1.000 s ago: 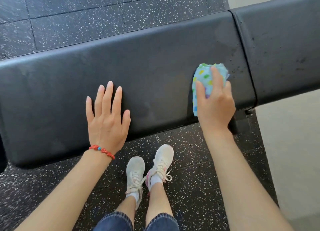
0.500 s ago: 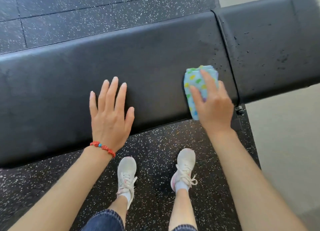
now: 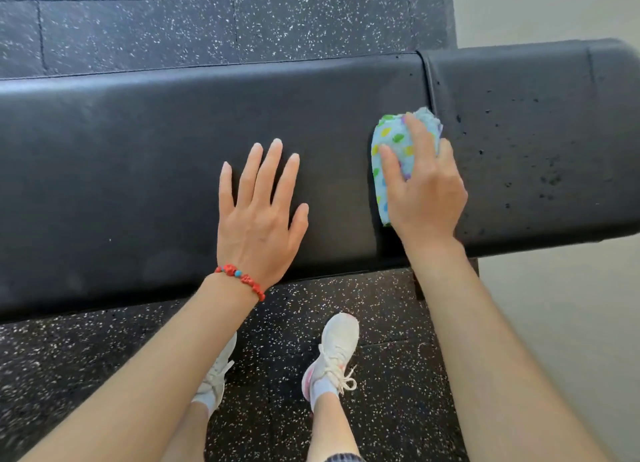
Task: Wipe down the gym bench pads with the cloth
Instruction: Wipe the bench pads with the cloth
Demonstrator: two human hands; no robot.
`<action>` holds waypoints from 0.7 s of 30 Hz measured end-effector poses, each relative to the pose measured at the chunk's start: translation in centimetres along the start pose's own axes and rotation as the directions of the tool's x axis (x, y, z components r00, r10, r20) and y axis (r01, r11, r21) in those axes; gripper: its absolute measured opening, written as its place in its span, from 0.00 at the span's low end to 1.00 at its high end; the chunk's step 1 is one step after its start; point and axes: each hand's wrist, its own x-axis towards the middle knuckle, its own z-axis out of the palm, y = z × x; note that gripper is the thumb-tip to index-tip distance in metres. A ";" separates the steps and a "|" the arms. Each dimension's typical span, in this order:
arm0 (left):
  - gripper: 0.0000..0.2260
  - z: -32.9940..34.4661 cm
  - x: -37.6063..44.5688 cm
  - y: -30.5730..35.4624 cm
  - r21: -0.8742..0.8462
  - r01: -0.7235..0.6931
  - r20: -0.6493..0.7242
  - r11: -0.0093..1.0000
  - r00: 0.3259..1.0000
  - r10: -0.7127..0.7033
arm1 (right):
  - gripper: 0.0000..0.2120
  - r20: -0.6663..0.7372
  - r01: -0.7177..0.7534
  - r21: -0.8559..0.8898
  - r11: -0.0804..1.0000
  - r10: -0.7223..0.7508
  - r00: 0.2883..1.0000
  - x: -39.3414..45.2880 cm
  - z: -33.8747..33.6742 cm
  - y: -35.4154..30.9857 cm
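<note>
Cloth (image 3: 398, 143) sits under our right hand (image 3: 424, 191), which is curled over it and presses it down on the long pad (image 3: 138, 156) of the bench; the cloth is bunched up, pale blue with bright dots, and it now lies right at the seam (image 3: 429, 80) where the long pad meets the short pad (image 3: 526, 132); a moment ago it was a little way back from that seam, so we have slid it to the right along the pad; our left hand (image 3: 258, 215) lies flat on the long pad with its fingers spread wide, holding nothing, and it has stayed in about the same spot to keep us steady; a red bead bracelet (image 3: 240, 279) is on that wrist; more of the short pad shows now than before, and we can see lots of small dark specks on it; we think this means the right end of the long pad is nearly wiped, and the short pad is likely next; that one looks like it needs a good rub, since the specks are all over it; crossing the seam may snag the cloth, so a firm press would help; below the bench we see our white shoes (image 3: 332, 354) on the speckled black floor (image 3: 138, 25).
</note>
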 end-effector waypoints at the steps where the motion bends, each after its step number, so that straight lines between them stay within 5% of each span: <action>1: 0.23 0.0 0.0 0.0 0.000 -0.001 -0.005 1.000 1.000 0.001 | 0.21 0.012 -0.026 0.000 1.000 0.026 1.000 2.2 0.4 -0.6; 6: 0.22 0.0 0.1 0.2 0.003 0.009 -0.019 1.000 1.000 -0.009 | 0.22 0.123 -0.074 -0.025 0.997 0.076 0.989 8.2 1.4 -1.4; 16: 0.22 -0.7 1.5 3.4 -0.034 0.060 -0.032 0.998 0.998 -0.061 | 0.21 0.069 0.097 -0.038 0.995 -0.095 0.993 -2.3 -2.2 3.8; 21: 0.22 -1.0 3.4 6.4 -0.059 0.020 -0.029 0.998 0.999 -0.022 | 0.21 0.118 0.082 0.148 0.986 -0.100 0.988 -3.2 -4.5 5.7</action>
